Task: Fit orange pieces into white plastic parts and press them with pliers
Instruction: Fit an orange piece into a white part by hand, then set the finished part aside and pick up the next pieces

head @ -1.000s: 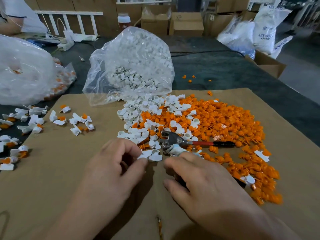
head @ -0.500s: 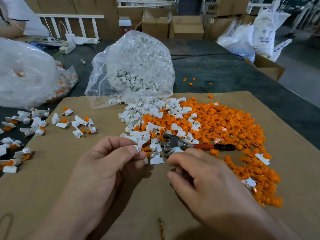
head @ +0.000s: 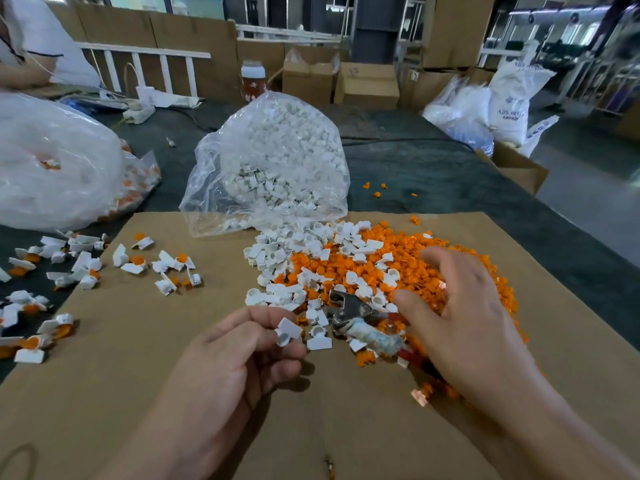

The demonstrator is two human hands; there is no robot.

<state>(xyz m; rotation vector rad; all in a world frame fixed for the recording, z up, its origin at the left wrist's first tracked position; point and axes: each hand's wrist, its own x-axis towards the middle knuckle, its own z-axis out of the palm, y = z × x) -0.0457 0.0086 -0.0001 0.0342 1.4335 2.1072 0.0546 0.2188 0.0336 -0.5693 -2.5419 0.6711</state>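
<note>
My left hand pinches one white plastic part between thumb and fingers, lifted just above the cardboard. My right hand hovers with spread, relaxed fingers over the pile of orange pieces and holds nothing. The pliers, with metal jaws and red handles, lie on the cardboard between my hands, their handles partly hidden under my right hand. Loose white parts are mixed into the left side of the orange pile.
A clear bag of white parts stands behind the pile. Finished white-and-orange pieces lie scattered at the left, near a large plastic bag. The brown cardboard sheet covers a dark table. Boxes and sacks stand at the back.
My left hand picked a white part off the cardboard and lifted it. My right hand rose from beside the pliers and moved right and forward over the orange pile.
</note>
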